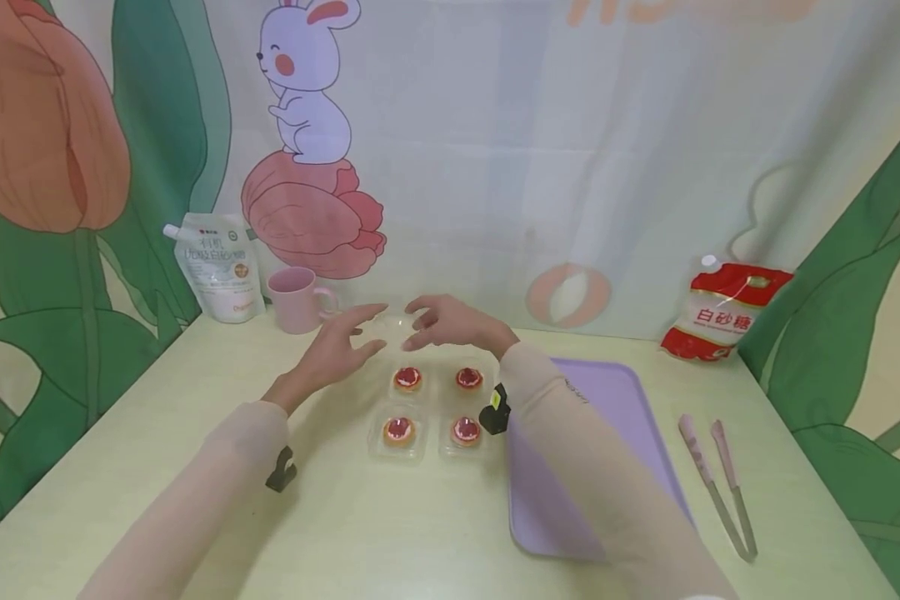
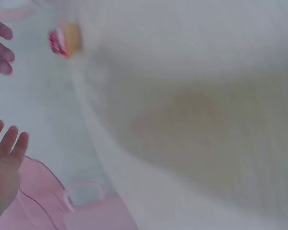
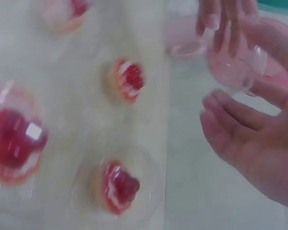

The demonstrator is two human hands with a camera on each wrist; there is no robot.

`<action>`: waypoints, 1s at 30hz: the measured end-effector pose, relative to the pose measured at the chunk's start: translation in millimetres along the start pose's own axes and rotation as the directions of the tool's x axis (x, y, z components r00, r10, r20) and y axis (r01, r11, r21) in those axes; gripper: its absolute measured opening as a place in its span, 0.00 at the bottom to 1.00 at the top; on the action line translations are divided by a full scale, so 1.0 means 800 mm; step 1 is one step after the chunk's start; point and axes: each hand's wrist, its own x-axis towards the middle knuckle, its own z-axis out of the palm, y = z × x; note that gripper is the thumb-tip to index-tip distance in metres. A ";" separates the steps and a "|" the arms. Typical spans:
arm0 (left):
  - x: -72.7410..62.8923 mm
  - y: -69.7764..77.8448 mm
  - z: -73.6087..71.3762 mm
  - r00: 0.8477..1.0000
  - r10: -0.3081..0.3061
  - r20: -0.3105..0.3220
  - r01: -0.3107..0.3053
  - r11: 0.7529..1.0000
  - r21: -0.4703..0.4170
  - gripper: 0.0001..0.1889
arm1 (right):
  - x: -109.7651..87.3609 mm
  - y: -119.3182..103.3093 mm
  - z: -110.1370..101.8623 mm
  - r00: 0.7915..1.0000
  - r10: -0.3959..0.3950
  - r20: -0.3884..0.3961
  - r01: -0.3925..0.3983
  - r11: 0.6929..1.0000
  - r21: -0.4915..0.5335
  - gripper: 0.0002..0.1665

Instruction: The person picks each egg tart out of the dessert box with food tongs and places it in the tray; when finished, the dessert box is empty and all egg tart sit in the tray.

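"What hangs over the tabletop (image 1: 330,525)?"

"The left grip (image 1: 340,340) and the right grip (image 1: 456,323), both partway open, fingers and thumbs curved about opposite sides of one clear dome (image 1: 396,327)."

"So where does that dome sit?"

"Raised between both grips, at the far side of the four small tarts (image 1: 407,379) in their clear bases (image 1: 378,451)."

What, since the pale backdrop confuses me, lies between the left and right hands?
A clear plastic dome is between the left hand and right hand, faint in the head view, clearer in the right wrist view.
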 end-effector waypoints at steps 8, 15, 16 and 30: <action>0.016 0.027 0.013 0.971 0.087 -0.222 -0.093 0.996 -0.017 0.22 | -0.015 0.002 -0.016 0.996 0.012 0.086 -0.049 0.900 0.434 0.30; 0.021 0.034 0.025 0.962 0.101 -0.255 -0.112 0.993 -0.028 0.23 | -0.023 0.008 -0.018 0.992 0.040 0.120 -0.096 0.856 0.508 0.32; 0.021 0.035 0.025 0.961 0.098 -0.257 -0.109 0.994 -0.028 0.23 | -0.024 0.009 -0.018 0.992 0.043 0.115 -0.096 0.857 0.506 0.32; 0.029 0.037 0.026 0.955 -0.143 -0.261 0.125 0.989 -0.084 0.28 | -0.027 0.004 -0.006 0.985 -0.013 -0.172 0.045 0.982 0.185 0.35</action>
